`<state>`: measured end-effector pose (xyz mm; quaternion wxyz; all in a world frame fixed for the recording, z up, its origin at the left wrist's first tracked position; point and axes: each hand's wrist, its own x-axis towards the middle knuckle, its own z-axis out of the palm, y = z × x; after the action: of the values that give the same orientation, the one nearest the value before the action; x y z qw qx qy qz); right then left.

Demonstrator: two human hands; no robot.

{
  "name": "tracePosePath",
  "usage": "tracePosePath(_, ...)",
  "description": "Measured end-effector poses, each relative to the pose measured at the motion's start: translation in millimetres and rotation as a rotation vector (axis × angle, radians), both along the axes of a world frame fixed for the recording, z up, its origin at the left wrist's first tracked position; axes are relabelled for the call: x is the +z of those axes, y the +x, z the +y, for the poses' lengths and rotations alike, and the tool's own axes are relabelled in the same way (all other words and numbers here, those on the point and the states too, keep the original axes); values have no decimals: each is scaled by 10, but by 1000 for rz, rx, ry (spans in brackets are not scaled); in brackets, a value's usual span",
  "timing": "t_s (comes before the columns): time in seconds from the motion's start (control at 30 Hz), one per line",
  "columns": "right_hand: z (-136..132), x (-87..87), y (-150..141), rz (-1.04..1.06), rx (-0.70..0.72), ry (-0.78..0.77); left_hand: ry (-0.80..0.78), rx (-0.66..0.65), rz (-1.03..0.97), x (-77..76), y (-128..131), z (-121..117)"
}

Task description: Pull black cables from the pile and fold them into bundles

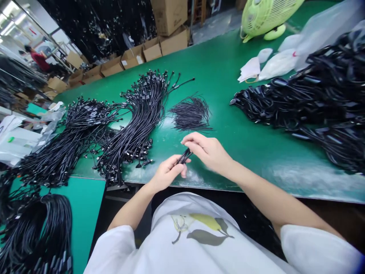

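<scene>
Near the front edge of the green surface [248, 152], left hand [167, 173] pinches 1 dark cable bundle [185, 156]; right hand [210, 152] curls at its upper end, grip indeterminable. Steady, light left pressure should keep strands aligned. Fingers partly hide the bundle; strand count unverifiable.

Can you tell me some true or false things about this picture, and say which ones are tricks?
1. The yellow-green plastic fan stands on the green table. True.
2. The person's left hand is empty. False: it holds a small bundle of black cables.
3. A pile of short, thin black strands lies on the table. True.
4. The brown cardboard boxes are all under the person's hands. False: brown cardboard boxes line the table's far side.
</scene>
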<state>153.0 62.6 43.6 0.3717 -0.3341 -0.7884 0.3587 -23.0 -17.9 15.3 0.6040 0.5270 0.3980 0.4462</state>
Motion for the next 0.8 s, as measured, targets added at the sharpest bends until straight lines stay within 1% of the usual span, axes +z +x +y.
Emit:
tracePosePath(0.1,43,-253,-50,227,-139,-37,-79,187,-214,45,15,83)
tracePosePath(0.13,24,-339,-81,268,-145,-92,-104,247,-267,54,28,106)
tracePosePath(0.17,-4,-417,-117,300,-136,-183,-129,288,-297,53,47,120)
tracePosePath(0.2,-39,-483,-153,332,-122,-299,-157,300,-308,40,73,125)
tracePosePath(0.27,-113,-564,-215,431,-133,-514,-240,242,-305,-19,141,108)
tracePosePath(0.33,-176,-574,-252,563,-182,-630,-330,179,-338,-98,209,74)
tracePosePath(0.37,-200,-557,-260,622,-166,-674,-354,196,-383,-132,234,58)
tracePosePath(0.4,-219,-529,-261,671,-114,-733,-363,247,-441,-157,249,45)
tracePosePath(0.47,-245,-458,-249,748,46,-890,-358,371,-546,-176,247,28)
tracePosePath(0.5,-255,-422,-240,771,130,-968,-358,395,-568,-174,235,20)
tracePosePath(0.53,-263,-389,-232,782,198,-1029,-358,382,-561,-168,219,10)
tracePosePath(0.57,-274,-361,-227,787,236,-1065,-349,338,-523,-163,202,-4)
tracePosePath(0.6,-289,-339,-228,787,251,-1076,-325,284,-461,-160,188,-22)
tracePosePath(0.67,-335,-315,-252,781,219,-1037,-240,212,-295,-162,168,-63)
tracePosePath(0.73,-401,-317,-298,758,138,-928,-162,204,-100,-161,158,-100)
tracePosePath(0.8,-471,-338,-344,718,45,-763,-128,206,74,-140,149,-125)
